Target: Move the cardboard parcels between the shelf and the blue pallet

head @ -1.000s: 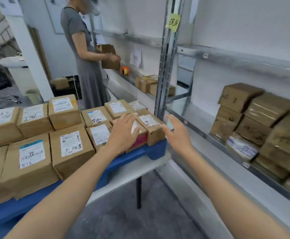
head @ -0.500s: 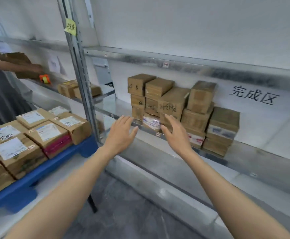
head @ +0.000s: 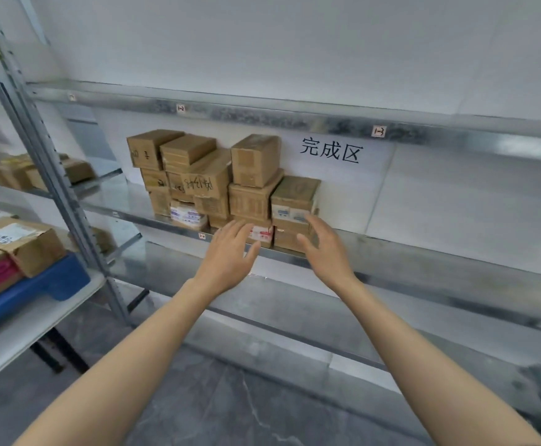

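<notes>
A stack of several brown cardboard parcels (head: 250,191) stands on the metal shelf (head: 391,252) against the white wall. My left hand (head: 230,255) is stretched out with straight fingers just in front of the stack's bottom row, holding nothing. Spread open and also holding nothing, my right hand (head: 324,246) hovers by the right-hand end of the stack, near the lowest parcel (head: 290,239) there. At the far left, the blue pallet (head: 37,288) carries more parcels (head: 21,243) with white labels.
A grey shelf upright (head: 53,175) rises at the left between pallet and shelf bay. The pallet sits on a white table (head: 28,329). A paper sign with black characters (head: 330,151) hangs on the wall. More boxes (head: 37,173) lie on the shelf beyond the upright.
The view has swung right from the pallet to the shelf. Both hands left the pallet parcels and moved forward, close to the bottom of the shelf stack.
</notes>
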